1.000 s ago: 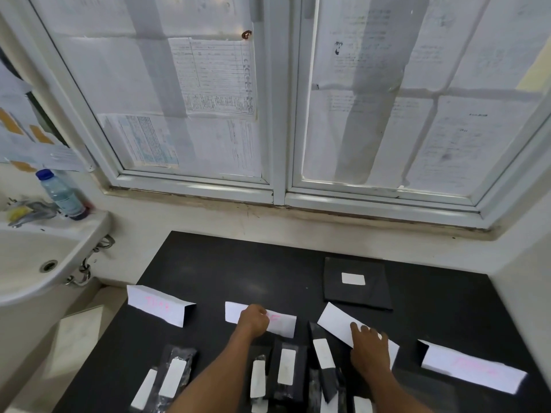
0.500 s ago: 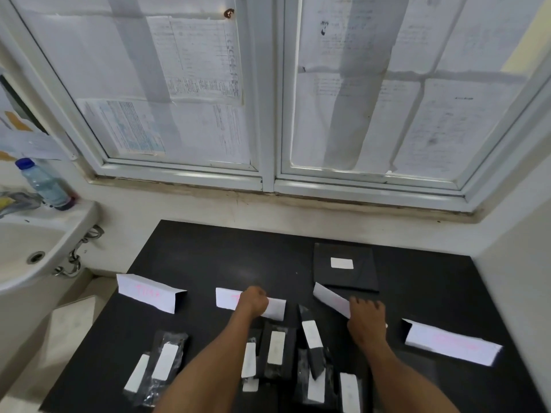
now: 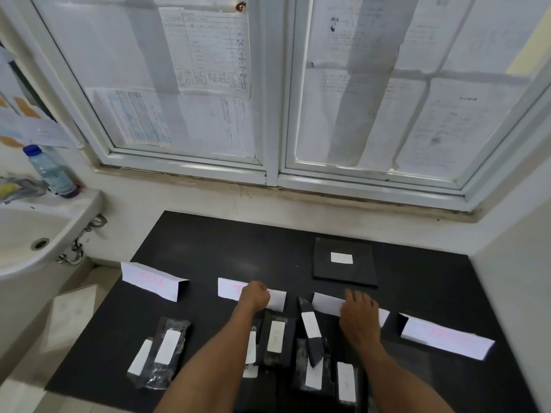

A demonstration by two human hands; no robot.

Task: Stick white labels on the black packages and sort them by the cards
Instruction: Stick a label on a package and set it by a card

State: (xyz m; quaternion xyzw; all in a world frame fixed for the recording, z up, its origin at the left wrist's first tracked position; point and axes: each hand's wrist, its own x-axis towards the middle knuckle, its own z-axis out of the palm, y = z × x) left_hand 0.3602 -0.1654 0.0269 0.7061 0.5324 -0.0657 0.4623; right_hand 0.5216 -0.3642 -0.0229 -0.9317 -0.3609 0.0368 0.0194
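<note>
Four folded white cards stand in a row on the black table (image 3: 208,242): the first card (image 3: 150,281), second card (image 3: 228,289), third card (image 3: 325,302) and fourth card (image 3: 444,338). My left hand (image 3: 255,296) is curled over the top edge of the second card. My right hand (image 3: 359,314) lies on the third card with its fingers spread. In front of the cards lie labelled black packages: a left pair (image 3: 170,347), a middle one (image 3: 275,338), a tilted one (image 3: 310,326) and a near one (image 3: 346,380).
A flat black square stack with one white label (image 3: 343,263) lies behind the third card. A white sink (image 3: 29,234) with a water bottle (image 3: 50,171) is at the left. A paper-covered window and a wall close off the far side and the right.
My right hand has slid forward over the third card, which now lies closer in line with the row. My left hand stays on the second card.
</note>
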